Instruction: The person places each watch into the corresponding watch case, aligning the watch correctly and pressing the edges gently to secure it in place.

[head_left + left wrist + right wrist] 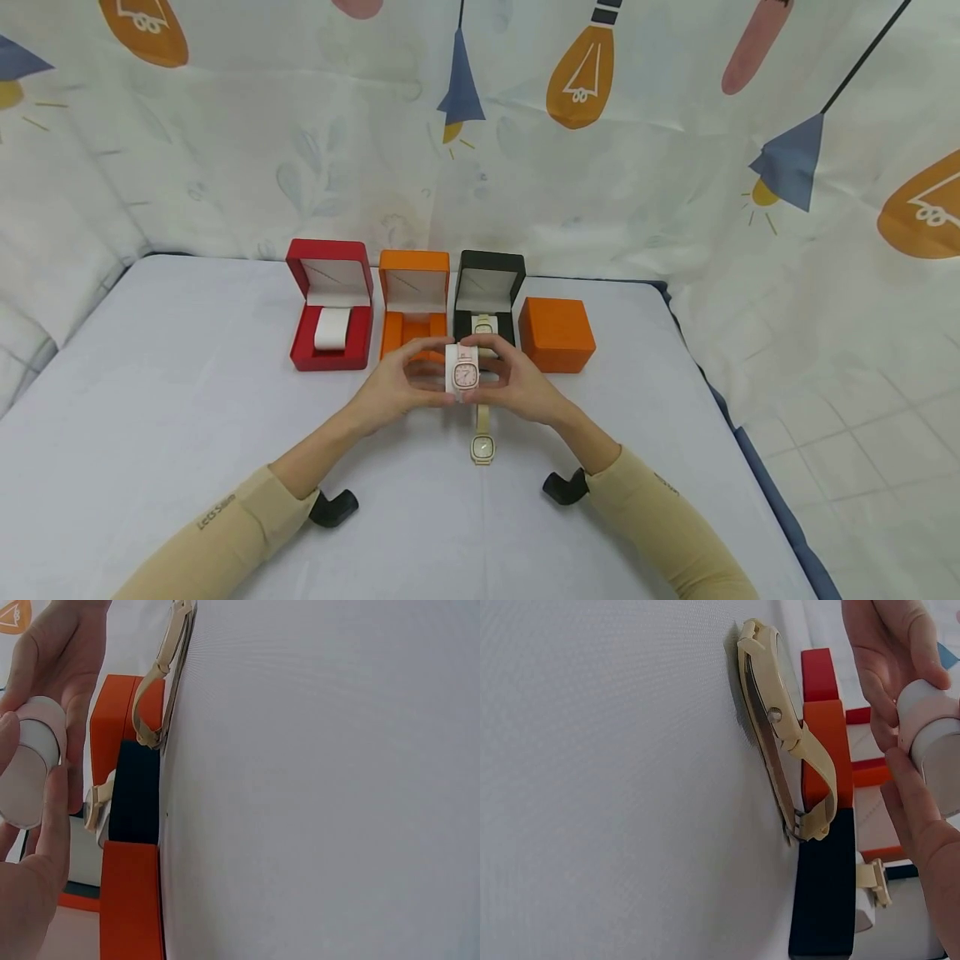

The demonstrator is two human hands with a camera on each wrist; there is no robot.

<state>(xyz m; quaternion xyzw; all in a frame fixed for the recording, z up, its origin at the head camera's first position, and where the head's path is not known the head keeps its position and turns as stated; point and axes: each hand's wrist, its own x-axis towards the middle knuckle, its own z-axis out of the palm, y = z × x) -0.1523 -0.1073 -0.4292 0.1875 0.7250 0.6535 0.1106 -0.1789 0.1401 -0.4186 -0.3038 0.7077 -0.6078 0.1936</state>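
Note:
Both hands hold a pink watch (466,375) wrapped round a white cushion (451,367), raised above the table in front of the boxes. My left hand (401,375) pinches its left side and my right hand (521,382) its right, thumbs below and fingers above. In the left wrist view the cushion's pale rounded end (22,784) shows between the hands. Behind them stands an open orange box (415,275), partly hidden by the left hand. An open black box (491,265) holds a gold-toned watch (483,322) on a white cushion. A beige watch (483,448) lies on the table below the hands.
An open red box (330,333) with a white cushion (332,328) stands at the left of the row. A closed orange box (557,335) sits at its right end. The white-covered table (187,400) meets a patterned cloth backdrop (337,167) behind the boxes.

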